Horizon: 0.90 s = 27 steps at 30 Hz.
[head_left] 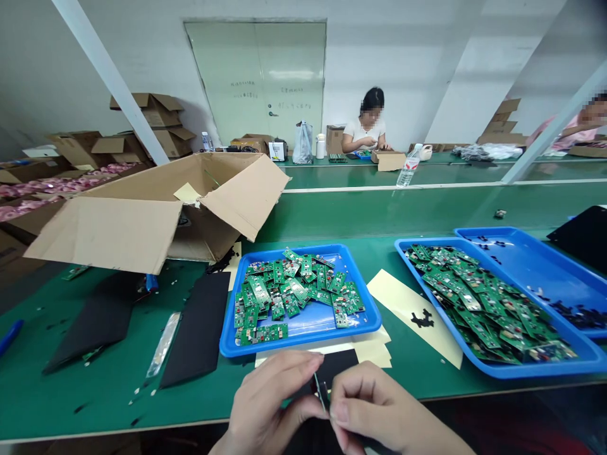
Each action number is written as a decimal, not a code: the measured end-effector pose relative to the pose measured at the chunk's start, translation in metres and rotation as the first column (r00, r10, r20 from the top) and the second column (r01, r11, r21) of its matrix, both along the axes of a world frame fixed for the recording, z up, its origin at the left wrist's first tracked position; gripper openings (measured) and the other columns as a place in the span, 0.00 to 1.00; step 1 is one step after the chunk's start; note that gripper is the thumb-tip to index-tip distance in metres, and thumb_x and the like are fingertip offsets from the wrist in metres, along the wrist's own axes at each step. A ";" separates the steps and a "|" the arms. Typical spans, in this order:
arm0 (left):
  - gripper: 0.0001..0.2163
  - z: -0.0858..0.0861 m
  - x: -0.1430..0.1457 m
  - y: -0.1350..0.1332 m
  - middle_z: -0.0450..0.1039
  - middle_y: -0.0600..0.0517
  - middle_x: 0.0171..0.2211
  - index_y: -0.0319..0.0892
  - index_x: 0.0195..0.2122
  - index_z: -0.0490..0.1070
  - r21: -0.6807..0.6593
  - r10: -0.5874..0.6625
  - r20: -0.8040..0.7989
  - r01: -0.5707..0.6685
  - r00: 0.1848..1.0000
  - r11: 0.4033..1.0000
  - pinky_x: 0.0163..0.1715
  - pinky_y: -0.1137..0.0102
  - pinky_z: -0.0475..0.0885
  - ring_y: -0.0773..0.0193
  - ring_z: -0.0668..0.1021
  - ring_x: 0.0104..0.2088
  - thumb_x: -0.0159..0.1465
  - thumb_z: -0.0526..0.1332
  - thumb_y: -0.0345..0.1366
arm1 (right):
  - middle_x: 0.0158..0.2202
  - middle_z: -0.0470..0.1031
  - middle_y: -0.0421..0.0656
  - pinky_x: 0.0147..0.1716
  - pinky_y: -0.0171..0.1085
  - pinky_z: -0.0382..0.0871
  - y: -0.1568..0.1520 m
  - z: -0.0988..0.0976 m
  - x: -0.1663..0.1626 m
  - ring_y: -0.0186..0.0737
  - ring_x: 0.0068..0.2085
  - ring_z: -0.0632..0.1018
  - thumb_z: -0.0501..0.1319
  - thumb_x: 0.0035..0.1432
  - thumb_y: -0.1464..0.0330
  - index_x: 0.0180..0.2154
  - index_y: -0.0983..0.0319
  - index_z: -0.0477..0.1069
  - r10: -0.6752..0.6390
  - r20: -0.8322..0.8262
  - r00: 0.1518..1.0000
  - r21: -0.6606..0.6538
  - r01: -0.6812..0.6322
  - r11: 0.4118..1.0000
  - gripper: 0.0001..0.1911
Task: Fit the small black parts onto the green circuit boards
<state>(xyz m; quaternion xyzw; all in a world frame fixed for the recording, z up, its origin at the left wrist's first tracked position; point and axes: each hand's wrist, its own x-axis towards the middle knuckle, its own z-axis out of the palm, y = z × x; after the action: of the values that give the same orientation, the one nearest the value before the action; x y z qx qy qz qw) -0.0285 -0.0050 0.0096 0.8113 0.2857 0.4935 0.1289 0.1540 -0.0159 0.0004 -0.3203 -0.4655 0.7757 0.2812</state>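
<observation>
Low in the middle, my left hand grips a small circuit board between thumb and fingers, seen nearly edge-on. My right hand is right beside it, thumb and index finger pinched close against the board. A small dark piece shows at the board's face near the right fingertips; whether those fingers hold it is hidden. Just beyond my hands, a blue tray bears many loose green circuit boards. A black sheet and cream paper lie between tray and hands.
A second blue tray of boards stands at right, with another blue tray holding black bits behind. Small black parts rest on cream paper. An open carton and black sheets are left. Co-workers sit across the benches.
</observation>
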 end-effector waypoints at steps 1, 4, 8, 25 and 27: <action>0.12 0.001 0.001 0.000 0.82 0.45 0.36 0.41 0.47 0.71 -0.021 -0.025 0.014 0.025 1.000 0.999 0.40 0.77 0.77 0.64 0.83 0.38 0.64 0.61 0.38 | 0.17 0.64 0.35 0.18 0.27 0.52 0.001 -0.002 0.001 0.25 0.18 0.63 0.64 0.49 0.45 0.21 0.65 0.68 0.008 -0.016 1.000 -0.016 -0.008 1.000 0.28; 0.13 0.002 0.002 -0.001 0.82 0.46 0.36 0.44 0.49 0.72 -0.107 -0.077 0.065 0.083 0.995 0.991 0.38 0.76 0.78 0.63 0.83 0.38 0.63 0.62 0.38 | 0.18 0.65 0.36 0.17 0.26 0.52 0.002 -0.009 0.003 0.25 0.17 0.64 0.63 0.51 0.48 0.23 0.65 0.69 0.010 -0.023 1.000 -0.009 -0.010 1.000 0.25; 0.14 0.001 0.003 0.000 0.83 0.49 0.35 0.48 0.48 0.73 -0.217 -0.081 0.155 0.114 0.985 0.970 0.37 0.77 0.78 0.64 0.83 0.35 0.61 0.65 0.39 | 0.17 0.61 0.34 0.17 0.27 0.53 0.002 0.001 0.005 0.27 0.17 0.62 0.58 0.58 0.55 0.25 0.63 0.66 -0.030 0.131 0.991 0.160 0.009 0.987 0.18; 0.13 -0.006 0.028 -0.024 0.81 0.49 0.40 0.52 0.49 0.74 -0.543 0.171 0.389 0.075 0.905 0.837 0.37 0.74 0.78 0.61 0.83 0.37 0.65 0.60 0.42 | 0.16 0.63 0.38 0.20 0.34 0.50 0.009 0.033 -0.002 0.32 0.18 0.61 0.48 0.60 0.74 0.21 0.61 0.60 -0.572 0.312 0.759 0.949 -0.212 0.235 0.15; 0.11 -0.007 0.027 -0.022 0.82 0.50 0.38 0.51 0.48 0.74 -0.521 0.137 0.369 0.082 0.919 0.850 0.35 0.76 0.78 0.63 0.83 0.34 0.66 0.58 0.41 | 0.16 0.65 0.39 0.20 0.34 0.51 0.008 0.032 -0.003 0.33 0.18 0.63 0.48 0.59 0.75 0.21 0.61 0.62 -0.596 0.317 0.738 0.948 -0.243 0.204 0.16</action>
<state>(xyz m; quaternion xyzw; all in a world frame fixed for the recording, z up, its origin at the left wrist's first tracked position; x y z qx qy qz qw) -0.0014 -0.0265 0.0028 0.6249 0.3898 0.5503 0.3935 0.1508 -0.0074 0.0327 -0.3719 -0.8591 0.1093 0.3343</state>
